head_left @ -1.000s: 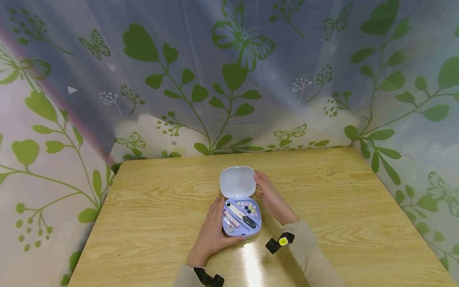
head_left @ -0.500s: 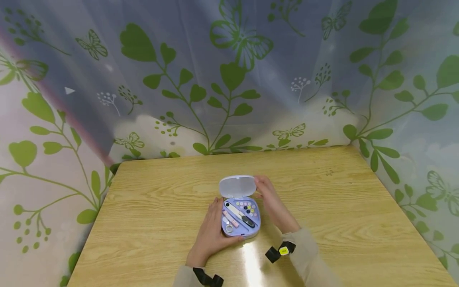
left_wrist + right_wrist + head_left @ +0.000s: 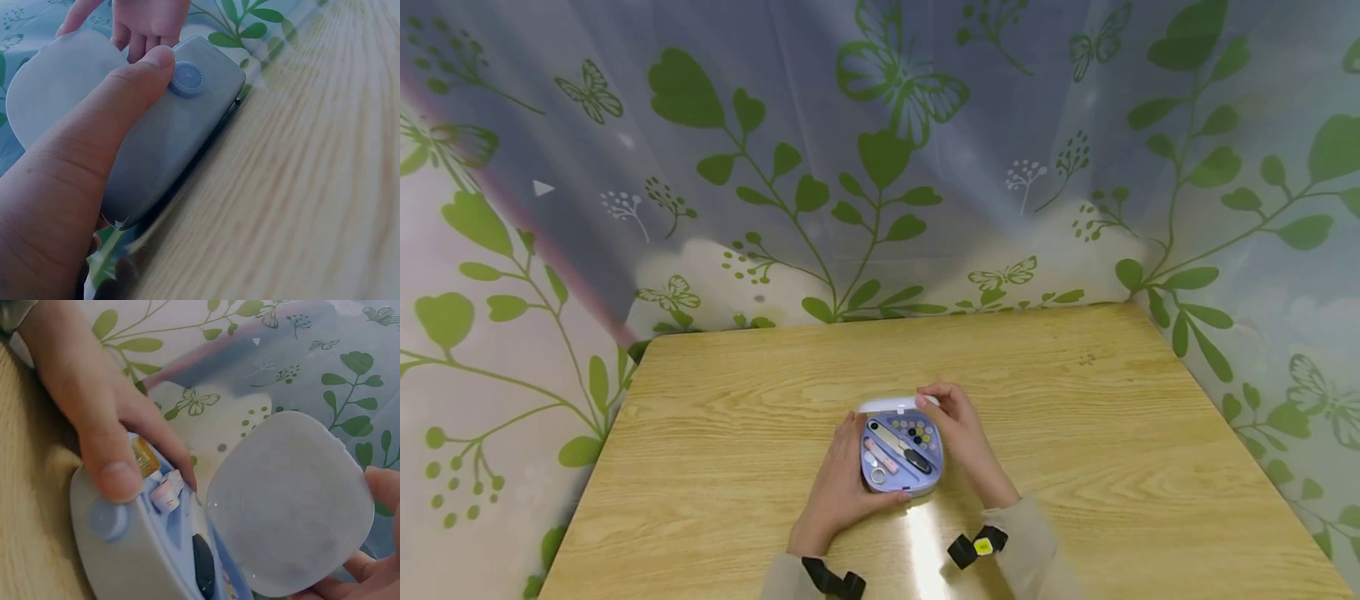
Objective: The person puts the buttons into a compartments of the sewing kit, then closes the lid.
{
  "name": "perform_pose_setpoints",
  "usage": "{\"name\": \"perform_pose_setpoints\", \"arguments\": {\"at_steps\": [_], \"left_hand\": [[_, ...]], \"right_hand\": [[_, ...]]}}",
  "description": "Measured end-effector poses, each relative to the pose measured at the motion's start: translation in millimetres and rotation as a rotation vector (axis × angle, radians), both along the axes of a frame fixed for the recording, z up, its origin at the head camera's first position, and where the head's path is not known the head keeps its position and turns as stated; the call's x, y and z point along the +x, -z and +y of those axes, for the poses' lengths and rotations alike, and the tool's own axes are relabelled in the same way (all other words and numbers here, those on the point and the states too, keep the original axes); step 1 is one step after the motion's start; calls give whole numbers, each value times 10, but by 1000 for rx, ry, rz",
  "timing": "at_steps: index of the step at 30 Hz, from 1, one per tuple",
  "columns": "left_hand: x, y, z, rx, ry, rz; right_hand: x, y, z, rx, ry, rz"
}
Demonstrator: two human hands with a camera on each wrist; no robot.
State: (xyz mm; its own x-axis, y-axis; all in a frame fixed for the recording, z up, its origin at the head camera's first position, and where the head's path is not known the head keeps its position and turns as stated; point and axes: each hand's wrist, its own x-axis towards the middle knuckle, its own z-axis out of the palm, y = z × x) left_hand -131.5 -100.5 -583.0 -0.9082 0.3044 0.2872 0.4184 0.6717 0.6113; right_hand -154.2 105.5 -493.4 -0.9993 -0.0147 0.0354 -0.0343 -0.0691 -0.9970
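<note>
A small lavender sewing kit box (image 3: pixel 922 477) lies on the table with its translucent lid (image 3: pixel 880 406) raised at the far side, nearly edge-on to the head view. Inside are several small buttons (image 3: pixel 920 435), a long tool with a white part and a black end (image 3: pixel 917 461), a pink-and-white piece (image 3: pixel 880 457) and a silvery ring (image 3: pixel 877 476). My left hand (image 3: pixel 837 496) grips the box's left side, its thumb at the front beside a round blue knob (image 3: pixel 189 79). My right hand (image 3: pixel 964 433) pinches the lid's right edge, with the thumb nearest me.
The wooden table (image 3: pixel 722 433) stretches out on both sides of the box. A patterned cloth (image 3: pixel 760 192) with green leaves and butterflies hangs behind it and along the sides. Black straps (image 3: pixel 835 579) circle both wrists.
My right hand has swung the lid up from leaning far back to nearly edge-on, moving slightly nearer to me. The left hand keeps its grip on the box.
</note>
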Motion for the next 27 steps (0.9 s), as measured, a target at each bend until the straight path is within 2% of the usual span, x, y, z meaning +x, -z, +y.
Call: {"name": "perform_pose_setpoints", "arguments": {"at_steps": [3,6,11,16,20,27], "left_hand": [[-1,-1,-3,11,-3,0],[7,-5,-5,20,-10,-7],[6,-25,-5,54,-8,-25],[-4,-44,-4,84,12,-17],[-1,-51,0,81,3,-22],[4,-44,5,68,-15,-40]], "right_hand": [[31,50,18,8,-17,9],[63,112,57,21,-44,-30],[107,230,157,20,-141,-50],[126,370,280,-43,-269,-11],[134,475,362,-58,-349,49],[153,622,430,-4,-405,165]]}}
